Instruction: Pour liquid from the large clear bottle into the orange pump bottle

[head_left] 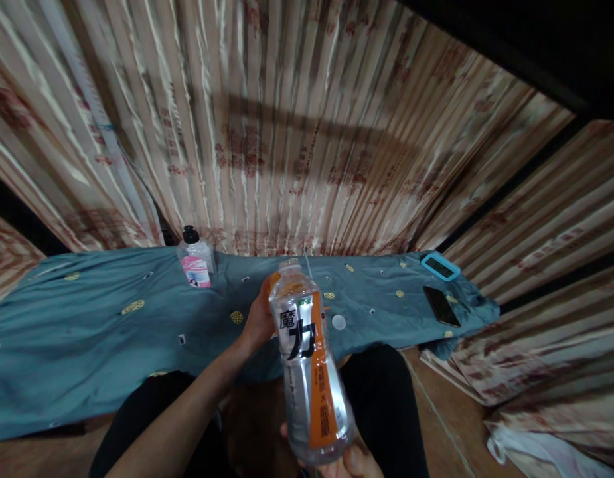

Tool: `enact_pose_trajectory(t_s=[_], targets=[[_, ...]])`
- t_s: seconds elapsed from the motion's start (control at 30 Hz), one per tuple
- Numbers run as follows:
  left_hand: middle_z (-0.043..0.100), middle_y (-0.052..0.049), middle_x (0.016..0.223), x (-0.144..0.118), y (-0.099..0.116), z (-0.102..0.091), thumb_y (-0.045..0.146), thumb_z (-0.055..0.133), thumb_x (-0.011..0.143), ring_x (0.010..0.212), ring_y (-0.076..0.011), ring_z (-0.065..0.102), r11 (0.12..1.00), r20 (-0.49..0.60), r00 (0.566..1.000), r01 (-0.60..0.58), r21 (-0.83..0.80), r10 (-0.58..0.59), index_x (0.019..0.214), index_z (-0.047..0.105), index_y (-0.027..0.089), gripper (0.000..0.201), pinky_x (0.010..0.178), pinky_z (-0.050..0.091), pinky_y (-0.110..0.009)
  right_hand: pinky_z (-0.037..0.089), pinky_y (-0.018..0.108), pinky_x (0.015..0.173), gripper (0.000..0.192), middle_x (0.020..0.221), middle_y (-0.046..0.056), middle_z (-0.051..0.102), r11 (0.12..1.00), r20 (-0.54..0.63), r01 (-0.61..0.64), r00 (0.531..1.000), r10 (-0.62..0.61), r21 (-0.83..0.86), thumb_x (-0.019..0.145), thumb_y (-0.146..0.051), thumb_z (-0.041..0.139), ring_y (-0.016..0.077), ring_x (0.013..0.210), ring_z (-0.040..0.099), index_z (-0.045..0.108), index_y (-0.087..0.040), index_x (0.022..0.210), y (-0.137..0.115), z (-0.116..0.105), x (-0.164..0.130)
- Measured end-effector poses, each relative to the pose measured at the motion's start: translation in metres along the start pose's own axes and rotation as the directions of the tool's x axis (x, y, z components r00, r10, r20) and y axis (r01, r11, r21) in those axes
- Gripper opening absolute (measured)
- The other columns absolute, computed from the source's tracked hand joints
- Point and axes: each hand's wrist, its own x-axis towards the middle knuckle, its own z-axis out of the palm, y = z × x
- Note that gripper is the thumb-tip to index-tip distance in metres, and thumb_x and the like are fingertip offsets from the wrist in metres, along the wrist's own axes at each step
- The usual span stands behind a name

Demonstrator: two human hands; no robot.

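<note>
Two hands on one clear drink bottle, orange-and-white label, held tilted in front of the lap, cap off. Left hand wraps the neck end; right hand cups the base, mostly out of frame, grip closed as far as seen. Small white cap lies on the blue cloth just beyond. Farther off: pump bottle, dark phone, teal-framed device. Step looks like handling the opened bottle; next move needs it kept steady.

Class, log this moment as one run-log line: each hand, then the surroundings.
left hand: grips bottle near neck | right hand: supports bottle base | cap: off | cloth: pump bottle, phone
</note>
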Motion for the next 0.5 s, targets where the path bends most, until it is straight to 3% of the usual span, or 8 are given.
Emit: enact_pose_trajectory(t_s=[0.13, 0.3, 0.5], targets=[[0.084, -0.017, 0.146, 0.0, 0.002, 0.0, 0.048, 0.087, 0.073, 0.137, -0.0405, 0.08, 1.0, -0.001, 1.0, -0.003, 0.001, 0.003, 0.139, 0.074, 0.019, 0.073, 0.132, 0.054, -0.058, 0.07, 0.053, 0.111, 0.087, 0.108, 0.006, 0.098, 1.0, 0.0, 0.004, 1.0, -0.004, -0.01, 0.054, -0.064, 0.115, 0.0388, 0.115, 0.092, 0.086, -0.028, 0.128, 0.004, -0.007, -0.001], [0.084, -0.017, 0.148, 0.001, -0.003, 0.0, 0.049, 0.085, 0.076, 0.138, -0.0405, 0.079, 1.0, -0.008, 1.0, 0.009, -0.005, -0.009, 0.142, 0.074, 0.019, 0.073, 0.133, 0.053, -0.058, 0.074, 0.033, 0.086, 0.068, 0.119, 0.004, 0.098, 1.0, 0.0, -0.006, 1.0, 0.006, 0.009, 0.054, -0.061, 0.116, 0.0313, 0.113, 0.093, 0.091, -0.027, 0.108, 0.006, -0.013, -0.001], [0.084, -0.014, 0.148, 0.001, -0.012, -0.002, 0.046, 0.087, 0.077, 0.138, -0.0376, 0.079, 1.0, 0.003, 1.0, -0.005, 0.003, 0.005, 0.146, 0.071, 0.02, 0.076, 0.131, 0.054, -0.054, 0.072, 0.031, 0.086, 0.067, 0.116, 0.005, 0.098, 1.0, 0.007, 0.001, 1.0, -0.001, 0.017, 0.055, -0.062, 0.115, 0.0279, 0.109, 0.093, 0.09, -0.026, 0.106, 0.003, -0.004, 0.001]])
